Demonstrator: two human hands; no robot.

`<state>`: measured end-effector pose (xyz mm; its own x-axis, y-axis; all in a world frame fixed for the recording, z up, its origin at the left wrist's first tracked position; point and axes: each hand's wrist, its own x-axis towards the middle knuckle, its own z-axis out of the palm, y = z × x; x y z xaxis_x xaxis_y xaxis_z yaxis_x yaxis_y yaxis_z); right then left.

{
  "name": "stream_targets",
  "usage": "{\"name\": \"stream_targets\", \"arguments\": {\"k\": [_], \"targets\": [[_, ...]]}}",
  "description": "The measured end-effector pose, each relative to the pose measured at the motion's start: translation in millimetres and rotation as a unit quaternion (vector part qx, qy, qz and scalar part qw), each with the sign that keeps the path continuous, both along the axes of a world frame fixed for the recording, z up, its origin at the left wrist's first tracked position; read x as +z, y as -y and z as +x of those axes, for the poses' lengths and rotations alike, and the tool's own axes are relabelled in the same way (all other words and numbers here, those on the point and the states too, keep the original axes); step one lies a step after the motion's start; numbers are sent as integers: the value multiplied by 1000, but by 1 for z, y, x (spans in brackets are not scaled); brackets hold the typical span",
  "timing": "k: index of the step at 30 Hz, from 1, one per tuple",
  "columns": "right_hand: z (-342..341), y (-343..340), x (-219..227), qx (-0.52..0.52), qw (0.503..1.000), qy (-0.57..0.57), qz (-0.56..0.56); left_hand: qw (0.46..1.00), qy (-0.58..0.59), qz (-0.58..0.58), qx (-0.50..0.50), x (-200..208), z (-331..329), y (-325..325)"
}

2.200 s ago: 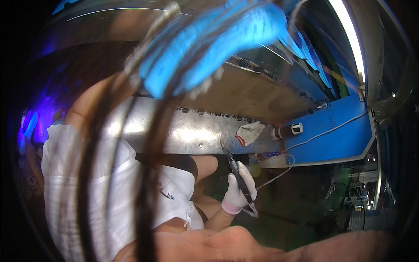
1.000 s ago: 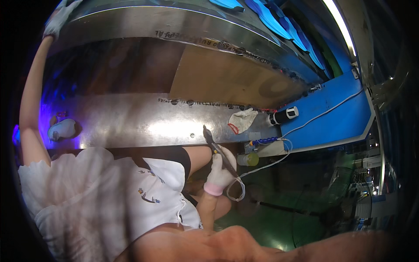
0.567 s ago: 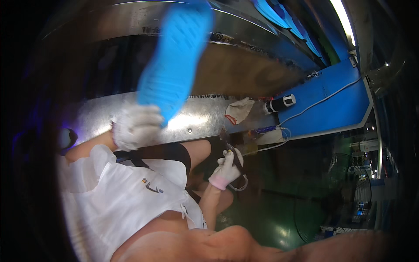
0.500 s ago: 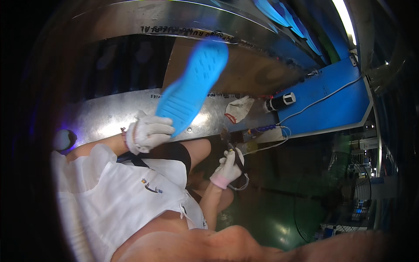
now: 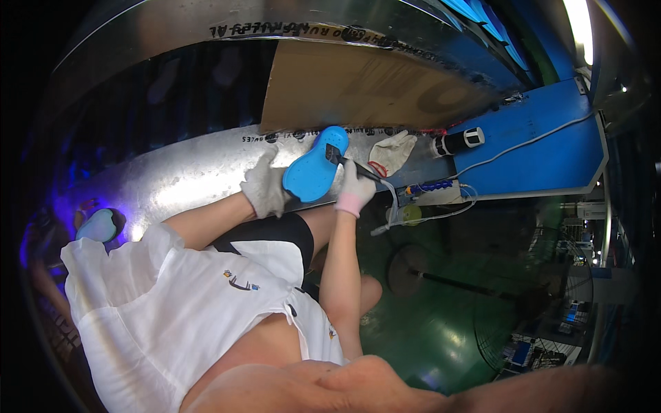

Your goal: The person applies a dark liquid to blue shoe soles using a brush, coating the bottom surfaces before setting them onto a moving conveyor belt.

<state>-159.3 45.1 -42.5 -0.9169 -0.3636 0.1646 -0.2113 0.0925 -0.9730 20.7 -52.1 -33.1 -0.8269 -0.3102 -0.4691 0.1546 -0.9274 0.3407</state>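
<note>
A bright blue shoe sole (image 5: 308, 177) lies at the front of the shiny metal bench, its inner face with the raised rim turned up. My left hand (image 5: 264, 182), in a white knit glove, is at the sole's left edge, with at least one finger stretched upward. Whether it presses on the sole is hard to make out. My right hand (image 5: 354, 189), gloved in white with a pink cuff, is closed round the handle of a black brush (image 5: 333, 154). The brush head rests on the sole's upper part, and a pale tube trails from the handle.
A loose white glove (image 5: 394, 153) with a red cuff lies right of the sole. Beyond are a black-and-white cylinder (image 5: 458, 142) and a blue panel (image 5: 523, 148) with a white cable. A brown board (image 5: 358, 86) lies behind; another pale sole (image 5: 98, 226) is far left.
The sole has come down from the air onto the bench and turned inner face up. My left hand has let go of its end, and my right hand has brought the brush up onto it.
</note>
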Motion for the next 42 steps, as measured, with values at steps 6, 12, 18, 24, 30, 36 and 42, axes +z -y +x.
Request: {"name": "stream_targets", "arguments": {"k": [6,12,18,24,30,36,42], "targets": [[44,-14,17,-10,956,-153,250,974,-149,146,-85,-28,-37,-6],[79,-70,96,118,970,-92,190,960,-180,180,-114,-13,-30,-20],[92,-55,120,142,911,-373,103,966,-185,178,-24,10,-42,-47],[74,-72,111,41,948,-307,67,961,-227,151,-38,41,-39,-41],[106,-79,132,108,992,-68,17,968,-218,121,-25,65,-39,-40],[121,-79,134,143,934,-327,28,980,-165,107,-28,94,-38,-30],[106,-86,131,164,944,-282,51,927,-334,55,-162,95,-35,-12]]}}
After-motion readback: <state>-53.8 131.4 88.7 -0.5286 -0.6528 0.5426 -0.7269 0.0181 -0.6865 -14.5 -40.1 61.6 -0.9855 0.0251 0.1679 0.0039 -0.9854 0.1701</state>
